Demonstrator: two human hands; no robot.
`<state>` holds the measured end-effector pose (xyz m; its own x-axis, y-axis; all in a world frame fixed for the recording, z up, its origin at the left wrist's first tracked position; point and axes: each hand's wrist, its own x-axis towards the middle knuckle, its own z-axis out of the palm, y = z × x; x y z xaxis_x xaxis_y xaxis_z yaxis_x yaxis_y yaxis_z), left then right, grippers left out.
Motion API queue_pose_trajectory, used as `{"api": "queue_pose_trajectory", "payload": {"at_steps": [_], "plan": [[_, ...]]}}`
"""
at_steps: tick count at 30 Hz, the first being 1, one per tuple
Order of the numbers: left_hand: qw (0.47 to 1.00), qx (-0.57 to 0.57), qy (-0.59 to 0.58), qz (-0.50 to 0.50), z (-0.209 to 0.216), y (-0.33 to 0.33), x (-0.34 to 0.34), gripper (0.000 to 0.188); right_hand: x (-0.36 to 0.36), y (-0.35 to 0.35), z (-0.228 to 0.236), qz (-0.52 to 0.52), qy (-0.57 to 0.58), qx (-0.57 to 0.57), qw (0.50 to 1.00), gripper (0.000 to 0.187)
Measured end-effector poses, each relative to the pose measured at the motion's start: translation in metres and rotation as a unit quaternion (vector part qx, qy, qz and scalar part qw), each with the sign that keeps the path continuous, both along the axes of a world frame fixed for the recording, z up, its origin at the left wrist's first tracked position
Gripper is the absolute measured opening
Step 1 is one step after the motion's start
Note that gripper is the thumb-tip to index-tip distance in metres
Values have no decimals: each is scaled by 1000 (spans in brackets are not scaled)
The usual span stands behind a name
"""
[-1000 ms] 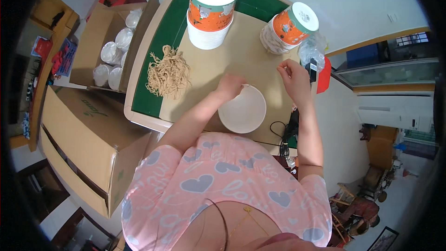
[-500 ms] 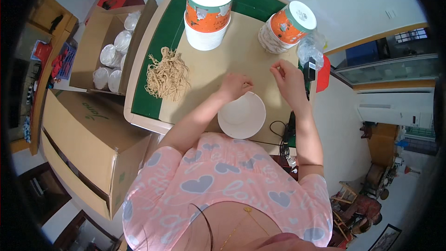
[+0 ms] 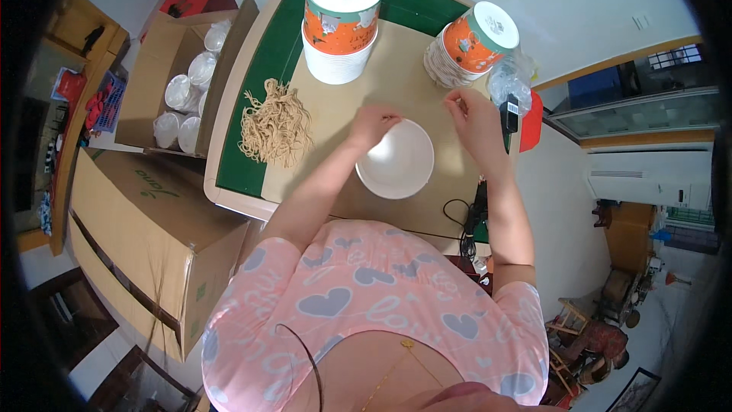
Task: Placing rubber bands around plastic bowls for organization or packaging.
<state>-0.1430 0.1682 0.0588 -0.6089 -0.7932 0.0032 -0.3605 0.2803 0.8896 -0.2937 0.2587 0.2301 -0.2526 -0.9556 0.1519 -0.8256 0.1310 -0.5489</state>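
A white round paper tub [image 3: 396,168] stands in front of me on the table, its open mouth facing up. My left hand [image 3: 372,125] is closed at the tub's far left rim, pinching the edge between thumb and fingers. To the right of the tub and apart from it, my right hand [image 3: 474,120] is raised with thumb and fingertips pressed together. What lies in that pinch, if anything, is too small to make out. A loose heap of beige strings [image 3: 276,123] lies to the left of my left hand.
At the back stand two stacks of orange-and-white tubs, a left stack [image 3: 341,30] and a right stack [image 3: 467,47]. Black cable [image 3: 471,221] lies at the near right, a clear plastic bag [image 3: 509,80] at the right edge. Cardboard boxes [image 3: 137,221] stand to the left.
The tub has shifted away from my body. My left hand has moved slightly farther out with its fingers at the rim. My right hand has risen a little, still pinched.
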Motion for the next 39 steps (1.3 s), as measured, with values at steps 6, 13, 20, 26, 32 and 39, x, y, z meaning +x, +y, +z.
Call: {"api": "queue_pose_trajectory", "payload": {"at_steps": [6, 13, 20, 26, 32, 39], "plan": [[996, -73, -5, 50, -7, -23, 8, 15, -18, 16, -8, -23, 54, 42, 997, 14], [990, -122, 0, 73, -11, -28, 11, 14, -7, 90, 74, 18, -94, 183, 978, 8], [989, -134, -21, 60, -4, -29, 7, 14, 10, 147, 89, 131, -164, 107, 972, 6], [990, -125, -3, 66, -8, -29, 10, 12, 19, 157, 59, 245, -322, -182, 896, 15], [985, -128, -8, 115, -12, -32, 8, 11, 56, 162, -6, 263, -604, -89, 747, 10], [968, -198, 122, 94, 34, -10, 14, 10, 56, 120, -87, -56, -573, 88, 813, 15]]}}
